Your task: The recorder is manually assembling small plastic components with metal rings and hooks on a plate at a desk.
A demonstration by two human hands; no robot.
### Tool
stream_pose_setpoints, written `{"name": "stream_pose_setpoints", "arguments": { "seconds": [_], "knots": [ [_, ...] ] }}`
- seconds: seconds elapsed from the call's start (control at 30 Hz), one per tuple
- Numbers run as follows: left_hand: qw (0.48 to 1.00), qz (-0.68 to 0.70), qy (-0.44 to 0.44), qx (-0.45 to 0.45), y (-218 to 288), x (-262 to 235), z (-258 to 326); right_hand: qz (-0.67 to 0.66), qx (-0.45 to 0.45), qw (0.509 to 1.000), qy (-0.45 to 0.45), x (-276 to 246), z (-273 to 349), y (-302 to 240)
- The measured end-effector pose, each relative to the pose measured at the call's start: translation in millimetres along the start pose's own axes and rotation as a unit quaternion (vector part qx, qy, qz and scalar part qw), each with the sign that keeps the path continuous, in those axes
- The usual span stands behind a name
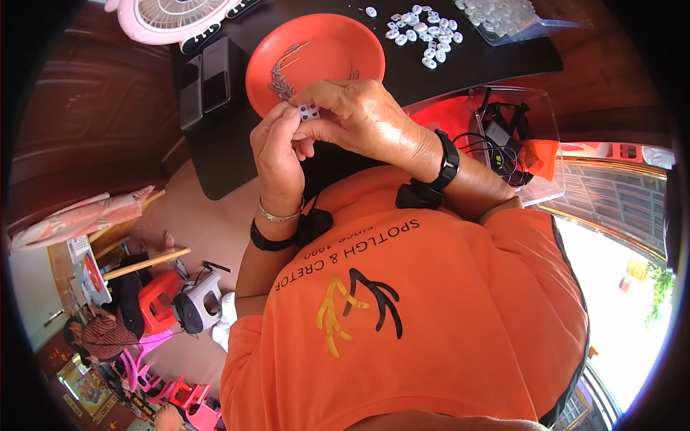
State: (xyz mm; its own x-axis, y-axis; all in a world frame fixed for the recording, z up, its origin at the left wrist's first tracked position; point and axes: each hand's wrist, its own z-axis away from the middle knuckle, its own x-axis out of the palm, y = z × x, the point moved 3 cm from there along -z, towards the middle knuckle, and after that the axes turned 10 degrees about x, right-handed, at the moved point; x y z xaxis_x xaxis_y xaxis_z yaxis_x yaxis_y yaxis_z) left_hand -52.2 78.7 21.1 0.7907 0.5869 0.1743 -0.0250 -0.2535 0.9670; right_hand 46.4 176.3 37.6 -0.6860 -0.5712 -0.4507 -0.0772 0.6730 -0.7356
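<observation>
Between my hands, over the near edge of an orange plate (352,50), is a small white piece with several dark holes (309,112). My right hand (363,118) pinches it between thumb and fingers. My left hand (277,147) is closed, its fingertips pressed together at the left end of the same piece; whether they also hold something tiny is hidden. Thin metal pins (282,80) lie in a loose heap on the left of the plate, and a few more lie at its right side.
White oval pieces (424,32) lie scattered on the dark table (489,72), near a clear container of similar ones (499,16). Left are dark boxy devices (215,75) and a pink fan (172,14). A clear bin (539,190) holds cables at right. A person (108,334) is at lower left.
</observation>
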Motion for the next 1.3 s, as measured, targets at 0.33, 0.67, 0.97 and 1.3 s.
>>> {"name": "stream_pose_setpoints", "arguments": {
  "seconds": [0.33, 0.67, 0.97, 1.3],
  "knots": [
    [1.0, -0.009, 0.011, 0.004, 0.6, 1.8, 4.4, 0.015, -0.005, 1.0, -0.025, -0.8, 3.3, -1.9],
    [0.999, -0.005, 0.017, 0.03, 1.4, 6.4, 6.0, 0.004, 0.006, 1.0, -0.029, -3.2, 3.9, -6.9],
    [0.999, 0.011, -0.02, 0.039, 5.9, -1.2, 1.9, 0.31, 0.002, 0.916, 0.253, -161.1, -57.6, -28.3],
    [0.997, -0.019, -0.07, 0.018, 2.8, 0.5, 4.1, 0.377, 0.007, 0.922, 0.093, -142.4, -64.9, 65.4]
  ]
}}
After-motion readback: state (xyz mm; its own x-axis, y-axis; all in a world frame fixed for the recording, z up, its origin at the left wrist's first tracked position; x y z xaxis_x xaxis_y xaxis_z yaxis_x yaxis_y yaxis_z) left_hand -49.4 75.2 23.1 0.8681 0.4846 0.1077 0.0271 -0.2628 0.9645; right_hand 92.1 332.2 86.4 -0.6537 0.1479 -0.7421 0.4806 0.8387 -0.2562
